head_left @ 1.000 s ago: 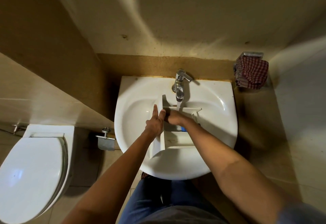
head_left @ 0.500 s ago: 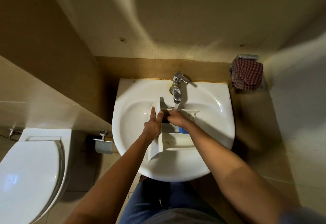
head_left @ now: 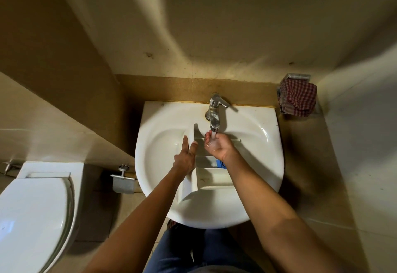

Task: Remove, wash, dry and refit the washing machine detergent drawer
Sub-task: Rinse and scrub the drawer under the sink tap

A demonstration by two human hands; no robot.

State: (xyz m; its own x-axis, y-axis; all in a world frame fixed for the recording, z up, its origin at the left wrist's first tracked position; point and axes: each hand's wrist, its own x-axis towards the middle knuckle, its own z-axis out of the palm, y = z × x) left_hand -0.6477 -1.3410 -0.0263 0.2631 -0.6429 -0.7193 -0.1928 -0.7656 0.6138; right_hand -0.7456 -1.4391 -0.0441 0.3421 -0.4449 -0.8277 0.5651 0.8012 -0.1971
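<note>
The white detergent drawer lies in the white washbasin, its far end under the chrome tap. A blue insert shows in its middle compartment. Water runs from the tap into the cupped palm of my right hand, which is turned up above the drawer and holds nothing. My left hand rests with straight fingers against the drawer's left wall.
A red checked cloth hangs on a metal holder right of the basin. A toilet with its lid down stands at the left. An empty paper holder sticks out between toilet and basin. Walls close in on both sides.
My right hand has left the drawer's far compartment, turned palm up and now catches the running water. My left hand stays on the drawer's left wall.
</note>
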